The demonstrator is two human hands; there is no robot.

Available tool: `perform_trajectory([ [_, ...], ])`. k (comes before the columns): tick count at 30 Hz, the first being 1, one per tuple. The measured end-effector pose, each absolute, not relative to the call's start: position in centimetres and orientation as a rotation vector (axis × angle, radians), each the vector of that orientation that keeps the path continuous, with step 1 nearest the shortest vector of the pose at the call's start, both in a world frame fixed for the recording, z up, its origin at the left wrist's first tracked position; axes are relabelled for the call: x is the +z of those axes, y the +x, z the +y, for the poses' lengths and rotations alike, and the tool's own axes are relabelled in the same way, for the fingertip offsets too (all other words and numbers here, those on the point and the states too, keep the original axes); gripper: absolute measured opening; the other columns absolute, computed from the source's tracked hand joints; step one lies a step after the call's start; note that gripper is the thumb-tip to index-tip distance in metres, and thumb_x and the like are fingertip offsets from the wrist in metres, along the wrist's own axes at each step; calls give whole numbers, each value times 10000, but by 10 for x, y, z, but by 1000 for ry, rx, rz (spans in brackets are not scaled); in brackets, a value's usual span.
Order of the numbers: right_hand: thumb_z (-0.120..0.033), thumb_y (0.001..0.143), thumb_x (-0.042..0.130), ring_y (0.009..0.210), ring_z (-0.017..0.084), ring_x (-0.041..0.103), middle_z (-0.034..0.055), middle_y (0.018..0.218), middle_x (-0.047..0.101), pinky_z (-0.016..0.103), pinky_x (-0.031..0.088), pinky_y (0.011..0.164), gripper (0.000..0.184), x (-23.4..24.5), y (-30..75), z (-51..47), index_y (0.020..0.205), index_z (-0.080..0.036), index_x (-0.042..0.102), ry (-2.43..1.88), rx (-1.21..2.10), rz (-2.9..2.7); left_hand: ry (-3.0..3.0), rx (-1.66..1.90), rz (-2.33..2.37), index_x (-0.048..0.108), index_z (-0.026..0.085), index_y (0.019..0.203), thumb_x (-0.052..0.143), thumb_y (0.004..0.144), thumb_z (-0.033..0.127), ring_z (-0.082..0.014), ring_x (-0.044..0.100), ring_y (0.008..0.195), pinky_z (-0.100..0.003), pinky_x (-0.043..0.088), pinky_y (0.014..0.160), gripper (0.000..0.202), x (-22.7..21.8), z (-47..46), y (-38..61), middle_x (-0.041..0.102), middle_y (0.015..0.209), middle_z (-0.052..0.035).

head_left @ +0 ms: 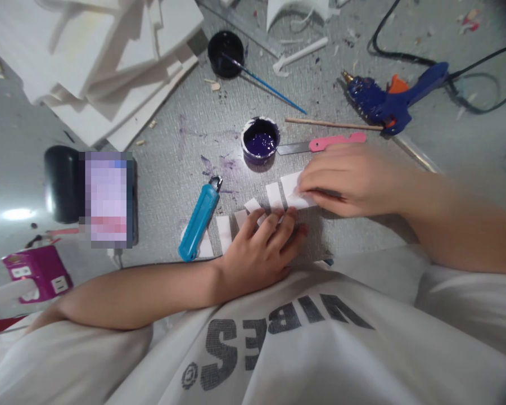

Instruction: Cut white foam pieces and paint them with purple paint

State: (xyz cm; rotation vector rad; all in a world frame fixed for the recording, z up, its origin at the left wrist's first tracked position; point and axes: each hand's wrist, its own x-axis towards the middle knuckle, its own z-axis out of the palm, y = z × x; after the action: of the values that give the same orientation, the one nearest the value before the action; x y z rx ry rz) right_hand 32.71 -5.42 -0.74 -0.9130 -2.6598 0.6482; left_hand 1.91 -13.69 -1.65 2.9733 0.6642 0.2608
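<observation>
Several small white strips (224, 233) lie in a loose row on the grey table in front of me. My left hand (263, 244) rests over the middle of this row, palm down, its fingers spread and partly covering some strips. At the row's right end, my right hand (348, 177) has its thumb and fingers closed on a wider white piece (290, 185). Just beyond that hand lies a pink-handled craft knife (337, 143), its blade touching or close to a small cup of purple paint (259, 143). A blue box cutter (199, 219) lies on the row's left end.
A blue glue gun (388, 101) with a black cord lies at the far right, near a thin wooden stick (333, 123). A paintbrush (274, 90) leans in a black cup (225, 54). White boards (88, 56) are piled far left. A phone (107, 199) stands left, above a purple socket block (40, 274).
</observation>
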Motion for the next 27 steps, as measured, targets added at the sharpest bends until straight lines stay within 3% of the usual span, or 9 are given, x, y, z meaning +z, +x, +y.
perform_trajectory([
  [6,-241,1156,655,925,298,771,39,1031,881,471,546,881,218,-9,335,-51,1115,-318,855,-883,569,-2644,3000,284,659,840,223,1602,807,1164,564,-373,762,1431,-537,622,1259,556,-15,-136,18,825,1720,-169],
  [12,-239,1197,586,871,266,768,22,983,877,467,546,844,299,-7,339,-49,1034,-301,829,-831,458,-2742,3010,263,656,836,247,1608,789,1179,559,-367,763,1432,-531,626,1262,533,-12,-134,19,825,1731,-152],
  [27,-236,1222,582,903,261,786,26,1020,899,472,563,863,303,-2,337,-50,1077,-287,843,-783,556,-2747,3004,284,676,845,232,1578,786,1181,539,-369,753,1442,-532,624,1254,504,-14,-136,19,829,1720,-157],
])
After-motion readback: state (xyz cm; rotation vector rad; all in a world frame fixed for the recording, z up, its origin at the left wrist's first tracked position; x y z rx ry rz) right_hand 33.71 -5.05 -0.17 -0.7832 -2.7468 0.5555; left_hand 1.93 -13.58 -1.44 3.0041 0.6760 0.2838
